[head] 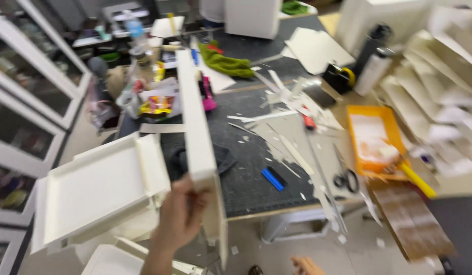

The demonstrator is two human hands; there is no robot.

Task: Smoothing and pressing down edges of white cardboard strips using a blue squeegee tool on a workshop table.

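Left hand [181,216] grips the near end of a long white board [195,127], fingers wrapped around its edge; the board extends away over the dark cutting mat [246,178]. Right hand [307,266] is barely visible at the bottom edge; its grip cannot be determined. White tray [96,191] sits just left.

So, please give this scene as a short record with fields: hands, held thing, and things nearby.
left hand: grips the lower end of a long white board, held edge-on
right hand: only partly in view at the bottom edge, holding nothing visible
left of board: white tray-like model
on table: blue marker, scissors, orange tray, green cloth
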